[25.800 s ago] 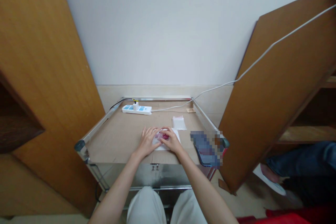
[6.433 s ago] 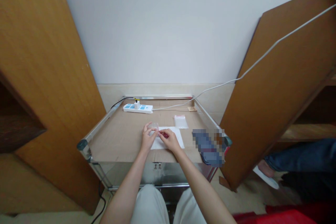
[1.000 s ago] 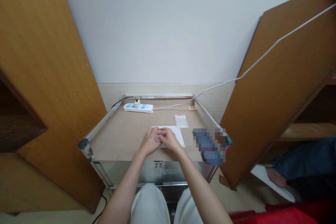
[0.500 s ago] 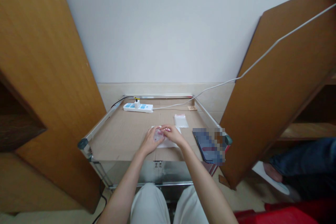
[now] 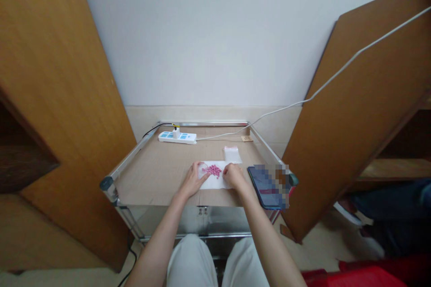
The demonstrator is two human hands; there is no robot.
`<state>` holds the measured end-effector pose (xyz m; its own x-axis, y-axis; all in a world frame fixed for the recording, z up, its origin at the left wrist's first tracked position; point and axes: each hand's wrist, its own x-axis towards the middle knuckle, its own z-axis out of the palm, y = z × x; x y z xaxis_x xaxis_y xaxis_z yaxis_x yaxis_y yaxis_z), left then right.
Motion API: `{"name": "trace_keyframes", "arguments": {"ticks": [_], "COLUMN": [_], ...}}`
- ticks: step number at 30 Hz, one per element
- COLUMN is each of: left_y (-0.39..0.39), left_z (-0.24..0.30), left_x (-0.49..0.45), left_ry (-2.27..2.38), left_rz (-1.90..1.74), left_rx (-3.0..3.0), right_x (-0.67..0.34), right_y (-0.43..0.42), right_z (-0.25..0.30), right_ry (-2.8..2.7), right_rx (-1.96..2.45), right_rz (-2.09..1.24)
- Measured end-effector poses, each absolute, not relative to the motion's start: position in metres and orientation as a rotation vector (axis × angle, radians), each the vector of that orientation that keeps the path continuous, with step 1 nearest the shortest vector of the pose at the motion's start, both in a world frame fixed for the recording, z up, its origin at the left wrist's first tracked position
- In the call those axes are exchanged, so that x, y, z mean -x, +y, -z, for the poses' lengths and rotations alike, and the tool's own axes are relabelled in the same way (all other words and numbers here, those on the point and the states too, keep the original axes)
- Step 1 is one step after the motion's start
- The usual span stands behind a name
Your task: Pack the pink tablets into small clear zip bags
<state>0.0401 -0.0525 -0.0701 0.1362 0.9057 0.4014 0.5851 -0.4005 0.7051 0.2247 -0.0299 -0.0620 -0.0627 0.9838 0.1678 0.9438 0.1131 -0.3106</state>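
Note:
A heap of small pink beads (image 5: 214,170) lies on a white sheet (image 5: 218,183) on the brown tabletop. My left hand (image 5: 193,180) rests at the sheet's left side. Its fingers pinch a small clear bag (image 5: 202,167) right beside the beads. My right hand (image 5: 234,176) sits at the sheet's right side with its knuckles up and fingers curled down. What is under those fingers is hidden. The beads lie uncovered between the two hands.
A spare clear bag with a red strip (image 5: 232,154) lies behind the sheet. A phone (image 5: 267,180) sits at the right edge. A white power strip (image 5: 177,137) and its cable are at the back. The cart's metal rim (image 5: 128,161) is flanked by leaning wooden boards (image 5: 353,112). Another person's legs (image 5: 387,197) are at the right.
My hands were together over the beads. Now they have parted and the right hand has slid to the right. The pink beads lie in the open on the sheet.

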Motion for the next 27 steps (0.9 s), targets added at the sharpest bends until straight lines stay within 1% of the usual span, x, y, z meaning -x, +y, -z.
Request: {"name": "trace_keyframes", "arguments": {"ticks": [4, 10, 15, 17, 19, 22, 25, 27], "left_y": [-0.051, -0.05, -0.046, -0.046, -0.048, -0.051, -0.053, -0.053], "left_z": [0.072, 0.075, 0.078, 0.078, 0.077, 0.073, 0.071, 0.071], "left_x": [-0.04, -0.04, -0.04, -0.04, -0.04, -0.04, -0.041, -0.041], "left_ry": [1.424, 1.371, 1.334, 1.348, 1.356, 1.365, 1.381, 1.388], "left_rz": [-1.17, -1.159, -1.171, -1.18, -1.183, -1.169, -1.151, -1.14], "left_rx": [-2.039, -2.075, -2.083, -2.066, -2.056, -2.045, -2.034, -2.031], "right_x": [-0.222, -0.201, -0.184, -0.185, -0.19, -0.201, -0.208, -0.208], "right_y": [-0.03, -0.03, -0.031, -0.032, -0.032, -0.036, -0.042, -0.047], "right_z": [0.054, 0.031, 0.031, 0.032, 0.032, 0.032, 0.034, 0.037], "right_ry": [-2.02, -1.941, -2.061, -2.075, -2.015, -1.983, -2.098, -2.161], "right_rx": [1.81, 1.22, 1.083, 1.094, 1.174, 1.419, 1.662, 1.744], "right_rz": [-0.179, -0.354, -0.464, -0.473, -0.414, -0.281, -0.186, -0.12]}}
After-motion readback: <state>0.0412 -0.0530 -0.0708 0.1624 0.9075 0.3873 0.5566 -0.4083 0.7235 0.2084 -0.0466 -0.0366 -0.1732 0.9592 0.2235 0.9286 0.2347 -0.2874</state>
